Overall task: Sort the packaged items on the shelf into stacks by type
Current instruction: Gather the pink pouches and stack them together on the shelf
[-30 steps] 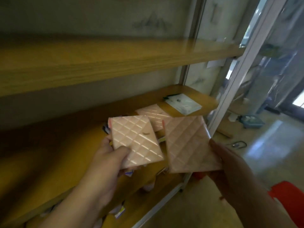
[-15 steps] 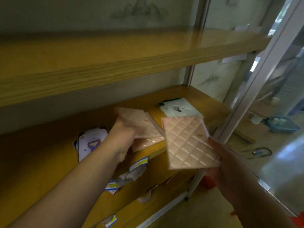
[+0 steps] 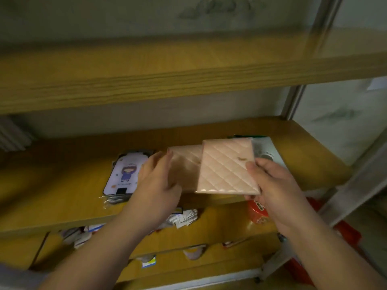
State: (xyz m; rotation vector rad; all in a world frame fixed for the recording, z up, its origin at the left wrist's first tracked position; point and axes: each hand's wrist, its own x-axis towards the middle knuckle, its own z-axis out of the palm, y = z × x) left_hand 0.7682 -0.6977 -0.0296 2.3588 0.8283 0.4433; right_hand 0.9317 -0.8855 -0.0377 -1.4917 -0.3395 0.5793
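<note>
A pink quilted package (image 3: pixel 186 164) lies on the middle wooden shelf (image 3: pixel 314 164). My left hand (image 3: pixel 159 185) grips its left edge, fingers on top and thumb at the near side. My right hand (image 3: pixel 270 185) holds a second pink quilted package (image 3: pixel 226 168) by its right edge, tilted, just above the shelf and overlapping the first one's right part. Behind it, a white-grey package (image 3: pixel 267 152) is partly hidden. A white package with a cartoon figure (image 3: pixel 125 172) lies on the shelf to the left of my left hand.
An upper shelf board (image 3: pixel 188 80) hangs close above. On the lower shelf sit loose small packets (image 3: pixel 185 218) and a red tin (image 3: pixel 257 213). A metal shelf post (image 3: pixel 293 101) stands at the right rear, and something red (image 3: pixel 347 235) lies on the floor.
My left hand has set its pink package down on the shelf. My right hand has brought its package forward and left over the shelf. The view has turned to face the shelf.
</note>
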